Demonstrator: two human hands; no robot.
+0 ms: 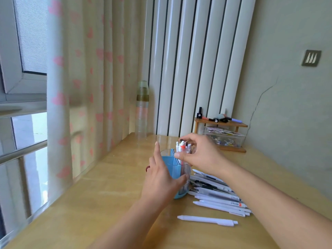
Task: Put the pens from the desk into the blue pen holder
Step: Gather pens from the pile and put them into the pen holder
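Note:
The blue pen holder point(173, 163) stands upright in the middle of the wooden desk point(107, 194), with a clear front wall. My left hand point(160, 178) wraps around its left and near side, index finger raised. Several white pens point(183, 147) stick up out of the holder. My right hand point(199, 152) is over the holder's top, fingers curled around the pen tops. A pile of several white and dark pens point(215, 193) lies on the desk right of the holder. One white pen point(207, 220) lies alone, nearer to me.
A tall clear bottle point(142, 108) stands at the back by the curtain point(86, 87). A small wooden shelf point(221, 124) with small items and a clear box point(224, 139) sits at the back right. A radiator point(194, 65) lines the wall.

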